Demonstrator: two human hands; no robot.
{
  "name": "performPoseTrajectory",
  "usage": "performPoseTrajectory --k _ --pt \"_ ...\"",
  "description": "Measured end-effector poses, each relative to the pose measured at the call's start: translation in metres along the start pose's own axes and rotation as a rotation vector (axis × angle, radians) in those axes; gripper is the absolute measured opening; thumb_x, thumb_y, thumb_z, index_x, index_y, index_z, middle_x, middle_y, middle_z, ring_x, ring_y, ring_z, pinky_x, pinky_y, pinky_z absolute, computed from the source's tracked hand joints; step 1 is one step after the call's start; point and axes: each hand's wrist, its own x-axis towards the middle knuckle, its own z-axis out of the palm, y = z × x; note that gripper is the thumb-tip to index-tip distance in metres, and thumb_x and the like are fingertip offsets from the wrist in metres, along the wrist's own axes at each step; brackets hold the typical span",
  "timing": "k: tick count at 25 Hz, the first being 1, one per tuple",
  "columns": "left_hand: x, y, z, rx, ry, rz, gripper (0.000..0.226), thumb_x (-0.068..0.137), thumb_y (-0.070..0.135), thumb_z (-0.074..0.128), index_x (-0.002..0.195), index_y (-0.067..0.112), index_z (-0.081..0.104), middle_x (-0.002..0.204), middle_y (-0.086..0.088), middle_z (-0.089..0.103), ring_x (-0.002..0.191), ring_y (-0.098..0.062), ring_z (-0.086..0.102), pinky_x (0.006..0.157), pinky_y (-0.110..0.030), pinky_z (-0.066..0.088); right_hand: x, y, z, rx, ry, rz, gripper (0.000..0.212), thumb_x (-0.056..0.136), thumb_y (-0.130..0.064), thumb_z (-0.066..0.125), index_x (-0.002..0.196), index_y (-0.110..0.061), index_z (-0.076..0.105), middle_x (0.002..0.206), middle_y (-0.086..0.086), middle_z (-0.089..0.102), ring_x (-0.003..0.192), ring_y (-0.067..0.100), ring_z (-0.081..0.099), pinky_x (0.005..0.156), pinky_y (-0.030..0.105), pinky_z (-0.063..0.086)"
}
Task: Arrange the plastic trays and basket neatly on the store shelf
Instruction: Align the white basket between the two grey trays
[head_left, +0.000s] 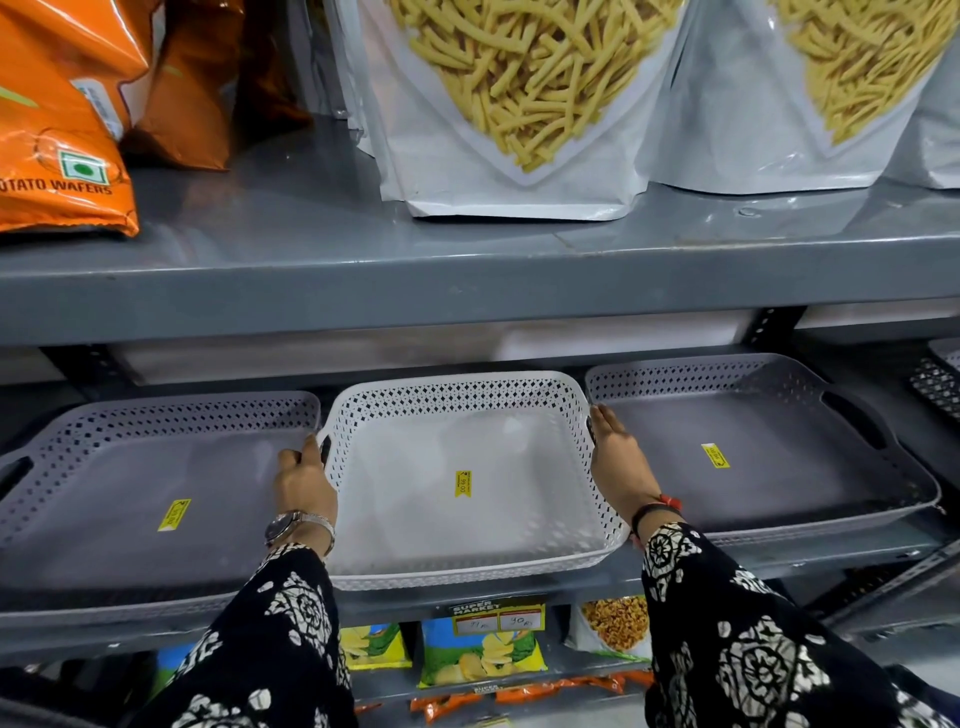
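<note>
At the centre of the frame, a white perforated plastic basket (470, 483) sits on the grey metal shelf (831, 551), between two grey perforated plastic trays, one at left (140, 499) and one at right (753, 447). The left hand (305, 480) grips the basket's left handle; the right hand (621, 460) lies flat against its right wall, fingers seemingly extended rather than closed.

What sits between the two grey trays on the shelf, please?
The head view shows the white basket between the left grey tray and the right grey tray, with the left hand and right hand at its sides.
</note>
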Motion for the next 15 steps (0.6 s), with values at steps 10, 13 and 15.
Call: performPoseTrajectory --k 10,13,15 --pt "-0.0017 0.0010 0.0008 -0.027 0.027 0.010 0.061 0.082 -0.022 0.041 0.140 -0.003 0.035 0.116 -0.036 0.047 0.093 -0.049 0.056 0.083 -0.050 0.048 -0.0024 0.0013 -0.0005 0.008 0.011 0.016 0.067 0.080 0.019 0.028 0.144 -0.003 0.024 0.156 0.010 0.022 0.134 0.029 0.038 0.103 0.038 0.042" --pt "-0.0004 0.0009 0.0021 -0.026 0.029 0.010 0.062 0.082 -0.021 0.041 0.141 -0.002 0.035 0.117 -0.036 0.047 0.094 -0.048 0.055 0.084 -0.049 0.048 -0.0017 0.0037 0.0010 0.007 0.022 0.002 0.063 0.083 0.016 0.030 0.143 -0.003 0.027 0.155 0.011 0.025 0.133 0.029 0.040 0.102 0.038 0.042" --pt "-0.0017 0.0011 0.0013 -0.023 0.017 0.015 0.063 0.082 -0.021 0.040 0.141 -0.001 0.033 0.119 -0.035 0.046 0.096 -0.047 0.055 0.085 -0.048 0.048 -0.0011 0.0041 0.0008 0.017 0.026 -0.002 0.061 0.084 0.014 0.031 0.142 -0.004 0.028 0.154 0.011 0.026 0.133 0.030 0.040 0.103 0.036 0.041"
